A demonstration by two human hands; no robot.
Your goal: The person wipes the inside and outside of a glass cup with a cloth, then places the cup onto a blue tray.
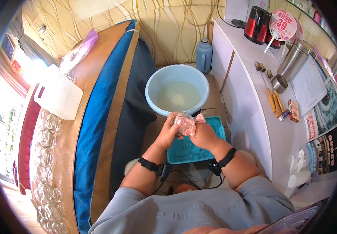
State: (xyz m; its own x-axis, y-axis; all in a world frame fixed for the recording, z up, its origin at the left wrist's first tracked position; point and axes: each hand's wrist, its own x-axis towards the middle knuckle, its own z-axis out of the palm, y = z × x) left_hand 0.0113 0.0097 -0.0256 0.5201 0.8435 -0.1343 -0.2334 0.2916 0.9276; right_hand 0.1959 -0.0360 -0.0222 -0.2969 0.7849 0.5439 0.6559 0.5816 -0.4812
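Observation:
My left hand (168,131) grips a clear glass cup (183,116) on its side, like the round cupping glasses nearby. A pink patterned cloth (190,130) is bunched at the cup's mouth, and some of it shows through the glass. My right hand (205,136) is closed on the cloth, its fingers mostly hidden. Below both hands sits a teal plastic basket (172,159) with several clear glass cups (187,144) in it. Just beyond stands a light blue basin (153,101) of cloudy water, a pale patch visible in it.
On the left, a padded table (69,152) bears rows of glass cups (47,139) and a white plastic jug (60,93). A blue thermos flask (204,57) stands by the wall. The right counter (253,117) holds a red kettle (256,26) and wooden-handled tools (274,102).

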